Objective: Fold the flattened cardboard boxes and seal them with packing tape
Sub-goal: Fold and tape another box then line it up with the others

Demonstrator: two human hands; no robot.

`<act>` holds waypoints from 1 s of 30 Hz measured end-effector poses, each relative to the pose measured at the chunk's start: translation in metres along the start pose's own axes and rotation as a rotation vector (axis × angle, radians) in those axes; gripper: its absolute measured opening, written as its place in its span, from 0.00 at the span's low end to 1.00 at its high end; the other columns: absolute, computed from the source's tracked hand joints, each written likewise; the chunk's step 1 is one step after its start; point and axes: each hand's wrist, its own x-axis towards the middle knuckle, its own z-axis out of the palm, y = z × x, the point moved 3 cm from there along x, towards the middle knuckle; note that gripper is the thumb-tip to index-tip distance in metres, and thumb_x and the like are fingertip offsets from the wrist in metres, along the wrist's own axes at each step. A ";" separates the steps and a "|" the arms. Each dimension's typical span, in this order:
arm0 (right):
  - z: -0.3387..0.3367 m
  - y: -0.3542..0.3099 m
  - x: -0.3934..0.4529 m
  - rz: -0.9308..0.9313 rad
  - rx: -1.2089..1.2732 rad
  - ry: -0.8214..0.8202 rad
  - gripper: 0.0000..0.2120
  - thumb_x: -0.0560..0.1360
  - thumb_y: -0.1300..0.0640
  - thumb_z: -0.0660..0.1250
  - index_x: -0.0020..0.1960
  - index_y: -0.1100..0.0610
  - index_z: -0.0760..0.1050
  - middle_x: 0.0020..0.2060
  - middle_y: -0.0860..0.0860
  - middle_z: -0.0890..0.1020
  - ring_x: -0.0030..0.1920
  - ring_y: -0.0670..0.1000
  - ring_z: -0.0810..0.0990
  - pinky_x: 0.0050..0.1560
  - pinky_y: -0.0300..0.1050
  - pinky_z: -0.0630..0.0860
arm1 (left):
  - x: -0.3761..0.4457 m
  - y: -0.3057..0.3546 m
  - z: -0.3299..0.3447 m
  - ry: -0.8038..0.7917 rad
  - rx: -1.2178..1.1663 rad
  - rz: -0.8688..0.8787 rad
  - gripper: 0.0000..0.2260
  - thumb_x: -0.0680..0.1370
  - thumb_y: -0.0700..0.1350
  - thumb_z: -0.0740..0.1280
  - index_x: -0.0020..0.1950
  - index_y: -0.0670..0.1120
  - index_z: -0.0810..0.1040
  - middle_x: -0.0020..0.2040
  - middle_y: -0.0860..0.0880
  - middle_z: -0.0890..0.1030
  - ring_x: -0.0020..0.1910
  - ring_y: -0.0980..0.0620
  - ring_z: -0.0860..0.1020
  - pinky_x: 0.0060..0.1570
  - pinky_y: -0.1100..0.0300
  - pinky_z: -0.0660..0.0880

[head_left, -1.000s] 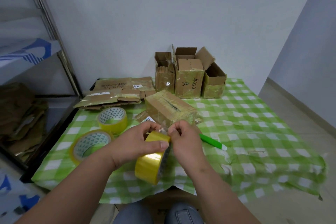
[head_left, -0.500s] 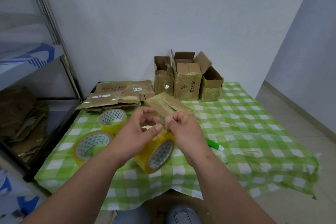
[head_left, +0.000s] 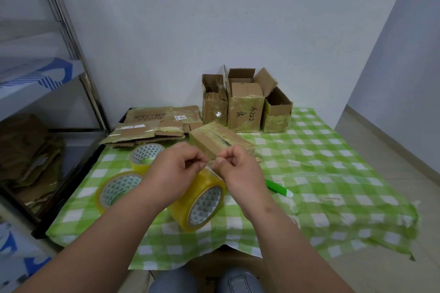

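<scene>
Both hands are up over the near middle of the table: the left hand [head_left: 177, 171] and right hand [head_left: 238, 170] have fingers curled in, each pinching an end of a clear tape strip [head_left: 210, 163] stretched between them. Directly below hangs the yellow tape roll [head_left: 198, 200], tilted on edge. Just beyond the knuckles lies a taped box [head_left: 220, 141] on its side. Left, two more rolls [head_left: 120, 187] sit flat; far left, flattened cardboard [head_left: 152, 127]. Far back, three open boxes [head_left: 245, 104]. A green pen [head_left: 279, 188] lies right.
</scene>
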 end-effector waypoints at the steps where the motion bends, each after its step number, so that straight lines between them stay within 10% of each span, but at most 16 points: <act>1: 0.000 -0.001 -0.001 -0.041 -0.078 0.028 0.07 0.77 0.52 0.68 0.43 0.42 0.74 0.46 0.40 0.78 0.47 0.46 0.80 0.54 0.55 0.79 | 0.001 0.000 0.000 0.016 -0.002 -0.019 0.17 0.75 0.39 0.72 0.38 0.61 0.77 0.43 0.56 0.78 0.43 0.62 0.76 0.41 0.74 0.68; 4: -0.002 0.001 -0.005 -0.086 -0.136 0.047 0.08 0.73 0.45 0.72 0.48 0.36 0.73 0.54 0.33 0.67 0.54 0.44 0.75 0.59 0.52 0.76 | 0.003 -0.001 -0.001 0.044 -0.095 -0.086 0.10 0.76 0.38 0.72 0.39 0.53 0.80 0.45 0.54 0.73 0.39 0.64 0.72 0.39 0.76 0.67; 8: 0.006 0.014 -0.009 0.036 -0.033 -0.155 0.19 0.69 0.40 0.73 0.56 0.41 0.73 0.54 0.38 0.77 0.56 0.42 0.77 0.62 0.49 0.75 | 0.002 -0.002 0.001 0.039 -0.202 -0.151 0.06 0.77 0.39 0.71 0.41 0.48 0.80 0.49 0.53 0.74 0.38 0.65 0.72 0.39 0.76 0.68; 14: -0.002 0.015 -0.006 -0.041 -0.119 -0.040 0.16 0.63 0.37 0.71 0.46 0.43 0.75 0.49 0.41 0.79 0.52 0.46 0.77 0.60 0.55 0.74 | 0.004 -0.005 0.012 0.052 -0.499 -0.307 0.09 0.77 0.40 0.71 0.38 0.50 0.80 0.44 0.51 0.78 0.32 0.60 0.73 0.36 0.63 0.70; 20: -0.025 0.021 0.000 0.076 -0.098 0.028 0.49 0.52 0.27 0.68 0.71 0.37 0.58 0.59 0.37 0.57 0.64 0.44 0.64 0.64 0.48 0.69 | 0.022 0.016 0.028 0.070 -0.844 -0.404 0.11 0.78 0.38 0.68 0.37 0.49 0.82 0.41 0.42 0.75 0.43 0.45 0.69 0.45 0.48 0.68; 25: -0.054 0.025 0.009 0.094 -0.058 0.081 0.48 0.54 0.32 0.70 0.71 0.37 0.59 0.60 0.41 0.64 0.59 0.45 0.67 0.53 0.46 0.69 | 0.034 0.034 0.049 0.036 -0.883 -0.415 0.10 0.77 0.38 0.71 0.37 0.49 0.84 0.39 0.43 0.79 0.40 0.45 0.75 0.44 0.52 0.74; 30: -0.096 0.034 0.022 0.135 -0.371 0.235 0.47 0.55 0.34 0.70 0.71 0.44 0.61 0.66 0.47 0.71 0.65 0.53 0.71 0.62 0.57 0.72 | 0.051 0.029 0.058 0.149 -0.778 -0.415 0.11 0.79 0.41 0.69 0.58 0.56 0.82 0.52 0.53 0.83 0.48 0.60 0.80 0.53 0.58 0.80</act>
